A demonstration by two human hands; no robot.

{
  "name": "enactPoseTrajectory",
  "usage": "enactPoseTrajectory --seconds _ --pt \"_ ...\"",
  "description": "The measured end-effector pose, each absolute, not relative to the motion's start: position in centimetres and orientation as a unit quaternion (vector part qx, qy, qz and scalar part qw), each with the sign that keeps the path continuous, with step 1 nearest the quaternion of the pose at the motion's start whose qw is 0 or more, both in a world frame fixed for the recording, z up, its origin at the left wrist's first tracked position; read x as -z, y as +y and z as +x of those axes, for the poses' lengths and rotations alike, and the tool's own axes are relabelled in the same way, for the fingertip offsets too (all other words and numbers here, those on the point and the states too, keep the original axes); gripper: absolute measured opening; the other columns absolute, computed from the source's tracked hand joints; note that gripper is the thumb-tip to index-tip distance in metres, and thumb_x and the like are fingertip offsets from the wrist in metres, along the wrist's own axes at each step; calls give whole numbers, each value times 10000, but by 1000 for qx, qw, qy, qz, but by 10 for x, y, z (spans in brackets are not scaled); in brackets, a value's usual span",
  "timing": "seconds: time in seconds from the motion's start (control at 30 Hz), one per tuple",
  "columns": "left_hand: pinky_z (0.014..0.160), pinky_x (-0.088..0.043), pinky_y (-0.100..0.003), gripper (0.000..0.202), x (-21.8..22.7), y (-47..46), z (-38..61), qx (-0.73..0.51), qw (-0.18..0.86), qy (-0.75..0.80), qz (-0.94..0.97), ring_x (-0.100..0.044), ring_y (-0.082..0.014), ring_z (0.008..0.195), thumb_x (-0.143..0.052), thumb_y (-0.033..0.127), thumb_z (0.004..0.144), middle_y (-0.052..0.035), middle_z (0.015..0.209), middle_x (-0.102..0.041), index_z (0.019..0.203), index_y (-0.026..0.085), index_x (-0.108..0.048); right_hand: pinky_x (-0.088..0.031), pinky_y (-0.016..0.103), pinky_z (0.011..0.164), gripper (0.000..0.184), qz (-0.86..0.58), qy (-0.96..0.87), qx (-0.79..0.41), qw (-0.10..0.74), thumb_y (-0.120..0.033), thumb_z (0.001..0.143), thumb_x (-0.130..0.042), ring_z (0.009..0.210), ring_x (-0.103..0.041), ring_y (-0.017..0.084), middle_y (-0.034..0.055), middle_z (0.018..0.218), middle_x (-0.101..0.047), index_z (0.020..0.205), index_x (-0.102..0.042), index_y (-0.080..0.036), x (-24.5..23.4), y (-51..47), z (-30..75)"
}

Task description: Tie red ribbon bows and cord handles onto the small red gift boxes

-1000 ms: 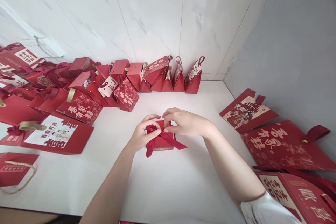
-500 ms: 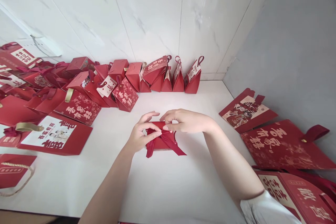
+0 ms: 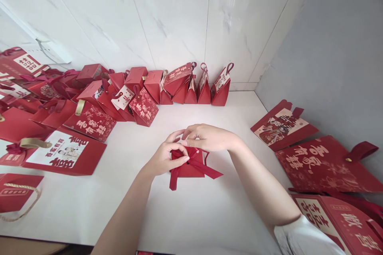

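Note:
A small red gift box (image 3: 193, 172) stands on the white table between my hands. A dark red ribbon (image 3: 206, 167) is tied across its top, with two tails hanging over the near side. My left hand (image 3: 167, 155) is closed at the ribbon's knot, thumb and fingers pinching near the box's left side. From the far right, my right hand (image 3: 206, 137) bends over the box's top, its fingers curled together beside the left fingertips. The ribbon under the right fingertips is mostly hidden. A thin red cord (image 3: 206, 155) shows at the box's right side.
Many red gift boxes (image 3: 145, 105) crowd the left side and back of the white table (image 3: 119, 203). A row of small peaked boxes (image 3: 220, 89) stands along the tiled wall. Larger flat red packages (image 3: 326, 163) lean by the grey wall at right.
The ribbon tails hang lower and farther apart, the right one reaching more to the right. My left hand has turned slightly, and the fingertips of both hands have drawn closer together.

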State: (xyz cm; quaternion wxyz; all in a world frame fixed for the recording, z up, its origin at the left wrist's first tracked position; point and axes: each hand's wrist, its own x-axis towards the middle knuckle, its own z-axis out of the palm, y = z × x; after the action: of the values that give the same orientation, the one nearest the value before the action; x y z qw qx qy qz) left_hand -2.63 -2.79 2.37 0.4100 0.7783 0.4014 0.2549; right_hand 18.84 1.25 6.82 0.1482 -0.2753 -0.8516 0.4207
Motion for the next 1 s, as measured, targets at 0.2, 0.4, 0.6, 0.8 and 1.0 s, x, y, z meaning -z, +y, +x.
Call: enactPoseTrajectory --seconds 0.2,0.4,0.6,0.8,1.0 --pt "1170 -325 -405 89 -26 -31 -22 -276 364 424 782 -362 -260 1376 -655 286 829 -6 1471 -351 778 217 -678 -415 287 769 453 -278 -871 -345 213 -374 972 -446 944 -578 179 55 956 -652 624 -670 -190 -64 12 182" --pt "1124 -392 -389 329 -23 -31 -21 -304 388 427 758 -443 -241 1308 -681 307 819 -29 1423 -400 1145 293 -641 -415 270 712 422 -261 -867 -366 213 -394 962 -482 810 -594 132 44 978 -652 642 -647 -173 -64 11 181" --pt "1024 -475 -375 152 -18 -32 -18 -303 439 408 741 -568 -218 1129 -684 306 811 -61 1246 -534 924 212 -648 -412 259 708 350 -251 -857 -399 210 -384 944 -511 755 -570 120 33 968 -638 696 -650 -179 -73 7 187" --pt "1094 -397 -408 141 -20 -31 -22 -280 434 427 742 -443 -266 1312 -684 310 803 -60 1412 -445 792 193 -607 -378 277 644 296 -325 -843 -409 132 -379 933 -463 727 -513 152 34 854 -601 794 -641 -187 -77 8 202" --pt "1085 -401 -400 158 -20 -31 -22 -273 418 437 748 -438 -267 1320 -683 331 800 -57 1442 -434 774 191 -614 -311 247 535 342 -338 -818 -463 56 -440 916 -454 566 -390 105 -25 632 -477 722 -580 -187 -79 12 211"
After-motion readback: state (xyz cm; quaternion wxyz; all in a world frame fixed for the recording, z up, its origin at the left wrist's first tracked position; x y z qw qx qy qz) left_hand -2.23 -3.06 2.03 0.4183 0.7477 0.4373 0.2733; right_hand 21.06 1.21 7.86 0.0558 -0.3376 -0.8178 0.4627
